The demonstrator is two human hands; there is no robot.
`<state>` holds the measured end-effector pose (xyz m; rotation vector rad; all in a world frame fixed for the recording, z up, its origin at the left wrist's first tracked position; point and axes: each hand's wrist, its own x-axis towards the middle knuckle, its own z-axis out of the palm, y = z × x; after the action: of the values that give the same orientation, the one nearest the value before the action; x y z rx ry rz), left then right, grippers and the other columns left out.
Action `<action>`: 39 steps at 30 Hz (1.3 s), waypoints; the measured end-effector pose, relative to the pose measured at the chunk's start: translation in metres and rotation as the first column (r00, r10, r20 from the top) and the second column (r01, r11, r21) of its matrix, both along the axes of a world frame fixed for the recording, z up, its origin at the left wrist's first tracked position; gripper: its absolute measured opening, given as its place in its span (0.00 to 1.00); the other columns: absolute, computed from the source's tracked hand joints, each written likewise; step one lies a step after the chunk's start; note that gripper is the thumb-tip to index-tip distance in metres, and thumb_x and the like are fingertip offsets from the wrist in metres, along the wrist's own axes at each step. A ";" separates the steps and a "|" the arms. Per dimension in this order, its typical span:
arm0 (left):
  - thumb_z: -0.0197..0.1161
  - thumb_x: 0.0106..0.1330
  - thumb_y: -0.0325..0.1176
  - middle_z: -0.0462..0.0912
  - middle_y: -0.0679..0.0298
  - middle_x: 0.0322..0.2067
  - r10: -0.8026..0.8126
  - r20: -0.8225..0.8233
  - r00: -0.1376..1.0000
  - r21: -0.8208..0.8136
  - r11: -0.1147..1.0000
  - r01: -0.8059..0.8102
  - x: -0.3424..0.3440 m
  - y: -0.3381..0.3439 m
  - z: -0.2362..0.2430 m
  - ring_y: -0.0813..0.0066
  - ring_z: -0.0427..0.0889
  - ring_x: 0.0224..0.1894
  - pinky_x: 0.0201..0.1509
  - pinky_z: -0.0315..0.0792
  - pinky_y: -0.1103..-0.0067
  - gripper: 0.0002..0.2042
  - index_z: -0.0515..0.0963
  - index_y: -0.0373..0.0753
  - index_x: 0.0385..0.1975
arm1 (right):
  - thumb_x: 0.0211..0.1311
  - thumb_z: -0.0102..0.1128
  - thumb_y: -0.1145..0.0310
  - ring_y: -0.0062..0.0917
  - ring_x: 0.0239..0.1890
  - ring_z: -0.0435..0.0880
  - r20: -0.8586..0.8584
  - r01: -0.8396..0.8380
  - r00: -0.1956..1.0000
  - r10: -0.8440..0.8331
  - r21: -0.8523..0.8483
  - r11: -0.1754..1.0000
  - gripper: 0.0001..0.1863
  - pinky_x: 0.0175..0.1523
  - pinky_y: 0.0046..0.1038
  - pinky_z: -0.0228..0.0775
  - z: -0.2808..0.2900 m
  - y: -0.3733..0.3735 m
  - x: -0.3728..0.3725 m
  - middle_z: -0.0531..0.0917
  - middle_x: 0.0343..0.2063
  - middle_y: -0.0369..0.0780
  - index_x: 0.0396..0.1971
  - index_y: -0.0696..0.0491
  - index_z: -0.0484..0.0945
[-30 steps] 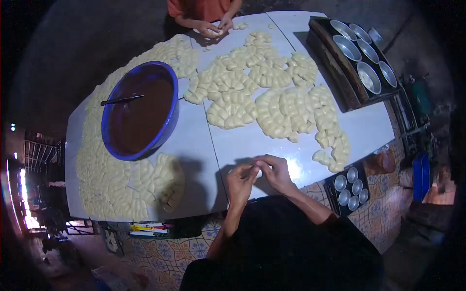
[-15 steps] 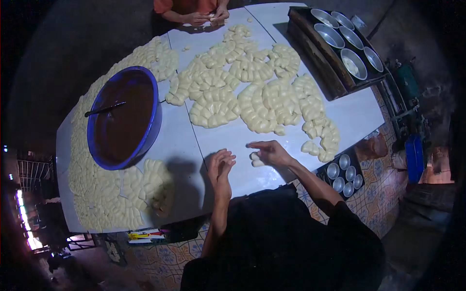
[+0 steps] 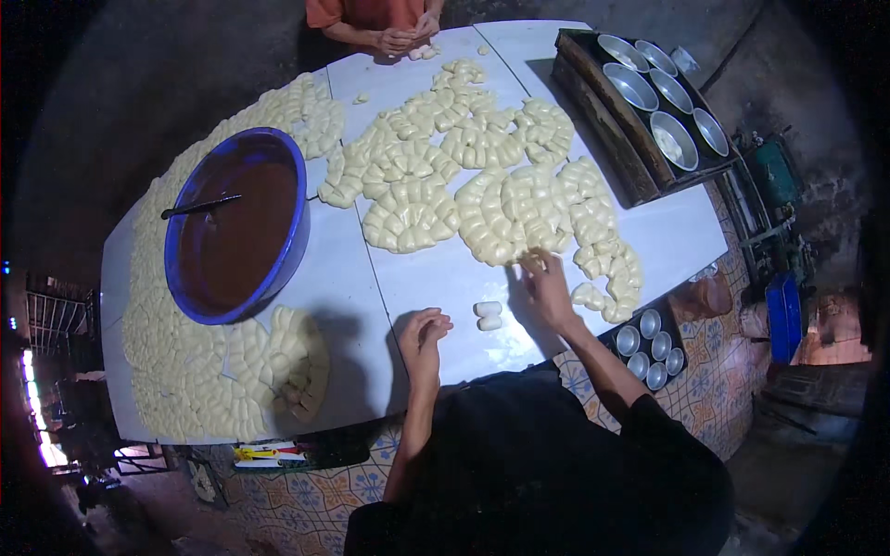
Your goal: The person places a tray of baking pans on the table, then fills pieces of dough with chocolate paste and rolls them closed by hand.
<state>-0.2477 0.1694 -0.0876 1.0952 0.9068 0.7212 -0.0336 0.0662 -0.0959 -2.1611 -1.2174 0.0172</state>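
Head view, with clock directions taken from its centre. My right hand [image 3: 549,285], at three o'clock, is meeting the near edge of the segmented dough portions [image 3: 491,222]; its fingers are bending downward, and I cannot tell whether they are gripping a piece. My left hand [image 3: 423,347], between six and seven o'clock, is hovering half open, fingers loosely curled, holding nothing visible. Between the hands, two short white dough rolls [image 3: 489,323] are lying side by side on the white tabletop [image 3: 445,283]; I am judging these as shaped. Much more is remaining unrolled: the segmented portions are spreading from ten round to three o'clock, and a broader sheet of dough pieces [image 3: 185,380] is covering eight o'clock. Between nine and ten, a blue basin [image 3: 297,236] is holding a brown mixture [image 3: 236,246]. At two o'clock, oval metal tins [image 3: 630,88] are standing in a dark tray [image 3: 607,120], one showing something pale inside. Toward twelve, a co-worker's hands [image 3: 399,41] are handling small dough pieces [image 3: 425,53].
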 end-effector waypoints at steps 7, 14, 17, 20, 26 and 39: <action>0.56 0.61 0.21 0.79 0.54 0.36 -0.123 0.063 0.990 0.112 0.987 0.115 0.010 -0.005 0.009 0.68 0.80 0.38 0.43 0.75 0.77 0.12 0.72 0.27 0.44 | 0.50 0.67 0.71 0.29 0.39 0.77 -0.597 -0.128 0.776 0.206 0.171 0.977 0.13 0.39 0.29 0.73 0.013 0.010 -0.014 0.74 0.38 0.43 0.36 0.56 0.78; 0.61 0.62 0.24 0.79 0.61 0.39 0.063 0.079 0.995 0.342 0.936 -0.086 0.011 -0.008 0.034 0.77 0.76 0.41 0.42 0.72 0.83 0.12 0.77 0.30 0.44 | 0.58 0.60 0.72 0.21 0.38 0.75 -0.772 -0.049 0.575 0.271 0.298 0.953 0.13 0.34 0.22 0.72 0.086 0.044 -0.093 0.75 0.35 0.40 0.43 0.59 0.77; 0.64 0.59 0.24 0.80 0.63 0.33 0.172 0.135 0.976 0.264 0.943 -0.202 0.011 -0.006 0.041 0.81 0.76 0.33 0.36 0.71 0.84 0.08 0.79 0.29 0.36 | 0.63 0.55 0.66 0.28 0.39 0.75 -0.680 -0.231 0.655 0.328 0.233 0.945 0.11 0.46 0.27 0.67 0.071 0.060 -0.080 0.75 0.33 0.41 0.38 0.56 0.80; 0.64 0.58 0.26 0.80 0.62 0.38 0.088 0.103 0.991 0.183 0.977 -0.106 0.002 0.003 0.024 0.79 0.76 0.35 0.38 0.71 0.84 0.09 0.79 0.32 0.39 | 0.65 0.51 0.57 0.33 0.52 0.68 -0.526 -0.365 0.636 0.564 0.438 0.821 0.17 0.54 0.33 0.64 0.074 0.069 -0.080 0.71 0.47 0.44 0.41 0.55 0.78; 0.61 0.56 0.55 0.70 0.54 0.55 0.224 0.755 0.616 -0.513 0.787 0.342 -0.004 0.023 0.041 0.63 0.71 0.53 0.52 0.68 0.75 0.35 0.67 0.35 0.56 | 0.55 0.61 0.47 0.36 0.60 0.60 -0.661 -0.440 0.330 0.674 0.524 0.729 0.33 0.64 0.39 0.52 0.071 0.089 -0.088 0.64 0.58 0.43 0.55 0.53 0.70; 0.27 0.64 0.67 0.75 0.42 0.47 -0.044 -0.803 0.595 0.095 0.975 0.200 -0.052 0.310 0.088 0.46 0.69 0.56 0.60 0.58 0.60 0.41 0.78 0.34 0.43 | 0.48 0.71 0.58 0.36 0.62 0.62 -0.808 -0.344 0.259 0.529 0.434 0.833 0.55 0.53 0.34 0.69 0.020 0.099 -0.078 0.56 0.63 0.47 0.68 0.49 0.41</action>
<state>-0.2994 0.4798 0.0006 1.6796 1.5305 0.1423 -0.1121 0.1654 -0.0756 -1.1487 -0.9806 1.1760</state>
